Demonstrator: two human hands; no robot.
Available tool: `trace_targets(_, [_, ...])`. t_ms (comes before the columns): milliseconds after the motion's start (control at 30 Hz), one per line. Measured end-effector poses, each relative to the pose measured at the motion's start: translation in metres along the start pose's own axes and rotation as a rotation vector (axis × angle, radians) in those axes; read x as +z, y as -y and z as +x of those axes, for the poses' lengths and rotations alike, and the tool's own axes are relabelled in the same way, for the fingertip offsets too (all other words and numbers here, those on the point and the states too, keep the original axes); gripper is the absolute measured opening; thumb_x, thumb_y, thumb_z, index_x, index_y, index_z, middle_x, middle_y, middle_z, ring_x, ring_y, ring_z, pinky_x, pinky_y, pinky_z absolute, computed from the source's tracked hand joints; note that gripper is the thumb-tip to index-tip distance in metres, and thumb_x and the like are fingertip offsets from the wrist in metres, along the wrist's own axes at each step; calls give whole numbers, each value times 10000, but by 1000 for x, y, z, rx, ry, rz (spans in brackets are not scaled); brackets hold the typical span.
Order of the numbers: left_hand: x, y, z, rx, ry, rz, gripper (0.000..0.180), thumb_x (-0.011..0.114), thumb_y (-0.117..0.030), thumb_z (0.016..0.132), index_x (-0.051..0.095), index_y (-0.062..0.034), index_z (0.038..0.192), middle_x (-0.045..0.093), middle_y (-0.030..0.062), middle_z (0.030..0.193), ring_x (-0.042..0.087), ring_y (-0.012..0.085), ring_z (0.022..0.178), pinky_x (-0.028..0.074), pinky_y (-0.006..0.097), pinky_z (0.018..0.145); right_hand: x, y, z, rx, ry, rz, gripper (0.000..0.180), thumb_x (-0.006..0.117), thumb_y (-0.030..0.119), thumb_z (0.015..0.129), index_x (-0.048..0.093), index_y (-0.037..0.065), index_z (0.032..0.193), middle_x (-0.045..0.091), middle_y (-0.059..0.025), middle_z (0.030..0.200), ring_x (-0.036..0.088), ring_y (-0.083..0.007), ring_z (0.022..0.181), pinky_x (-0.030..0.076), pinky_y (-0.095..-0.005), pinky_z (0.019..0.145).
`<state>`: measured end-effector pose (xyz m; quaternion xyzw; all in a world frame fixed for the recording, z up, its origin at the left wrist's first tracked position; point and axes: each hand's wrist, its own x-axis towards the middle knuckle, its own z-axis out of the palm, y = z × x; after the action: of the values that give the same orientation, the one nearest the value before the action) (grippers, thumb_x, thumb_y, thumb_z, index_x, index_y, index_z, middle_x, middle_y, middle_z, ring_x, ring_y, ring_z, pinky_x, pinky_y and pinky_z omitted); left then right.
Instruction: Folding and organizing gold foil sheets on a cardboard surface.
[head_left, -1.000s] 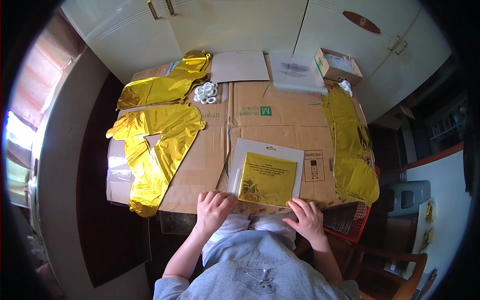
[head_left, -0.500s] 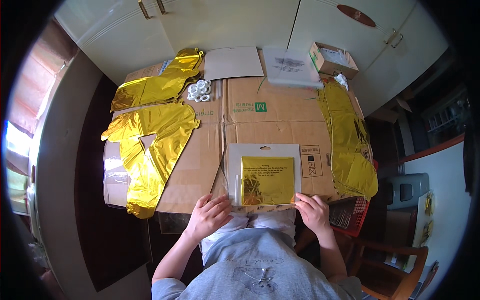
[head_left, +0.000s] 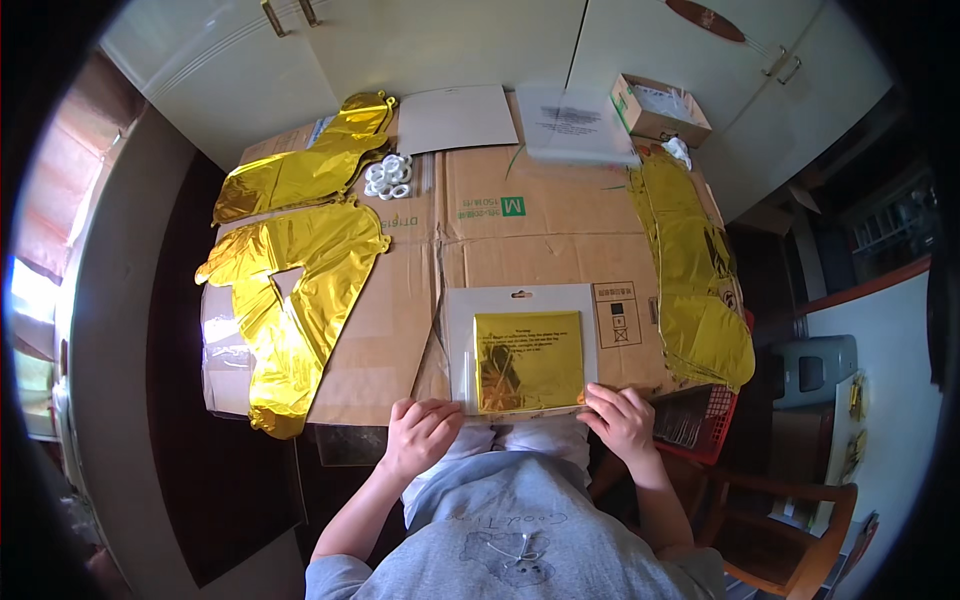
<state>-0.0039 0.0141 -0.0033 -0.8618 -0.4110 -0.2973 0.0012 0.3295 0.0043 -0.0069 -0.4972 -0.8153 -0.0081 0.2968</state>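
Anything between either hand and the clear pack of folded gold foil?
Nothing visible. The left hand is at the lower-left corner of the clear pack, the right hand at its lower-right. Loose foil shapes lie off to either side.

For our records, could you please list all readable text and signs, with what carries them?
I won't copy wording.
Cardboard: green lettering, black-framed symbols.
Bagged gold packet: dark lines, mostly too small.
Clear sheet: dark print, too blurred.
Grey shirt: faint lettering.
Rightmost gold foil: dark signs, unclear.

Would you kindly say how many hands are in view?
2: the left hand at the lower left corner of the flat package, the right hand at its lower right.
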Motion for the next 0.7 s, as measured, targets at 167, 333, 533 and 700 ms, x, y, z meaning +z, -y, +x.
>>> trace_targets(167, [9, -6, -6, -90, -66, 30, 170, 738, -104, 718, 639, -154, 846, 695, -69, 908, 586, 128, 828, 378, 311, 740, 11, 1, -9, 55, -93, 31, 172, 797, 181, 709, 686, 97, 808, 714, 34, 985, 576, -179, 665, 496, -286, 596])
trace_targets(333, [18, -8, -8, -156, -102, 16, 179, 743, -88, 699, 604, -149, 796, 690, -54, 854, 569, 138, 761, 355, 328, 665, 13, 10, -6, 112, -135, 54, 103, 760, 122, 754, 678, 78, 798, 715, 13, 968, 583, -194, 663, 489, -301, 591])
trace_targets(533, [22, -11, -4, -209, -130, 20, 182, 733, -69, 697, 583, -142, 769, 634, -45, 745, 548, 162, 678, 336, 348, 620, 23, 12, -10, 116, -206, 7, 137, 732, 146, 810, 626, 76, 761, 710, -6, 943, 588, -216, 663, 482, -324, 588])
trace_targets(700, [24, -14, 1, -268, -132, 46, 184, 731, -73, 690, 572, -141, 755, 563, -18, 661, 534, 182, 657, 324, 357, 607, 27, 14, -11, 123, -224, -35, 153, 730, 132, 809, 601, 75, 749, 703, -28, 906, 587, -224, 644, 480, -332, 588])
